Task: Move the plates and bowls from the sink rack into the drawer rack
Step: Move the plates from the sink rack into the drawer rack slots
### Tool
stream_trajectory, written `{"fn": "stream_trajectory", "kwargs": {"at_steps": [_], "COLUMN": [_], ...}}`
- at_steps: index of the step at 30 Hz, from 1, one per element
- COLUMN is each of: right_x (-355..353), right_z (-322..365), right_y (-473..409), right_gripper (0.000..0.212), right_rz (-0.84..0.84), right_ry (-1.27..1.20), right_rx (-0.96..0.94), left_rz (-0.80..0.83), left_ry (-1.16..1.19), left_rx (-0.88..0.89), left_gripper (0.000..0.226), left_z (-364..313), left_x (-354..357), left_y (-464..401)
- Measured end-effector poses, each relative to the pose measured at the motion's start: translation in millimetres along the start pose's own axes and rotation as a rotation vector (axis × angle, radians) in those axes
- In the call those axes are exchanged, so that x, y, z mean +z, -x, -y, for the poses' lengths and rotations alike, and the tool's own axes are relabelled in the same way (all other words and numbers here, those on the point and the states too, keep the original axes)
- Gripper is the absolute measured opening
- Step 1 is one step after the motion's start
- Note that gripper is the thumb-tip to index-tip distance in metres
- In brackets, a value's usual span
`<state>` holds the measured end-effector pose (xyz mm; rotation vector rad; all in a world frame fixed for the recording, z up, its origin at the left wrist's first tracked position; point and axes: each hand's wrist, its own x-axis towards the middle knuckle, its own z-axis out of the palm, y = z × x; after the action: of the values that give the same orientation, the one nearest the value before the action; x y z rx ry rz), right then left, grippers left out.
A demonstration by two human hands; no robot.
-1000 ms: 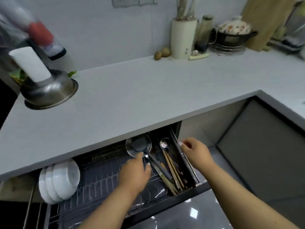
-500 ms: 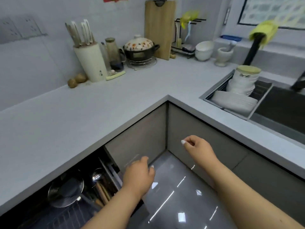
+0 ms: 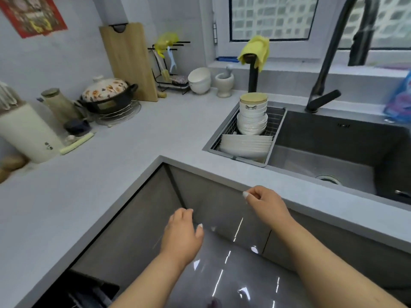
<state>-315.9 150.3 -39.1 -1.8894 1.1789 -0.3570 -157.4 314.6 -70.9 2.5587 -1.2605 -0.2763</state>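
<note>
Plates (image 3: 245, 145), one stack leaning on edge, fill near end of sink rack (image 3: 275, 127); bowls (image 3: 252, 122), one tall nested pile behind, exact count unclear. Two bare hands hover over floor, well apart from rack: left hand (image 3: 182, 234) loose and empty, right hand (image 3: 268, 205) loosely curled, empty, just below counter (image 3: 111, 174) edge. Drawer rack (image 3: 89, 292) barely visible, bottom left.

Your left hand (image 3: 181, 237) and right hand (image 3: 265, 204) hang empty, fingers loosely curled, before the cabinet. Beyond your right fingertips (image 3: 245, 194), the sink rack (image 3: 275, 127) holds stacked plates (image 3: 245, 146) and bowls (image 3: 252, 120).
</note>
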Motion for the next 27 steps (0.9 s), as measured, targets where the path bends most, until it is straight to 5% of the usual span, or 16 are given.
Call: {"fn": "stream_trajectory", "kwargs": {"at_steps": [16,19,23,27], "right_x": [-43,-35,-27,-28], "right_z": [23,24,25,24], "right_y": [-181,-220,-249,-261], "right_gripper": [0.022,0.038,0.03,0.033], "right_rz": [-0.292,-0.259,-0.074,-0.03], "right_ry": [0.135,0.358,0.63,0.527], "right_rx": [0.016,-0.029,-0.001,-0.067], "left_rz": [0.162,0.164,0.162,0.116], "left_ry": [-0.002,-0.021,-0.085,-0.103], "left_rx": [0.239,0.277,0.309,0.32], "left_gripper": [0.078,0.083,0.089,0.096], "left_z": [-66,-73,-74,-69], "left_x": [23,31,48,58], "left_y": [-214,-246,-266,-270]}}
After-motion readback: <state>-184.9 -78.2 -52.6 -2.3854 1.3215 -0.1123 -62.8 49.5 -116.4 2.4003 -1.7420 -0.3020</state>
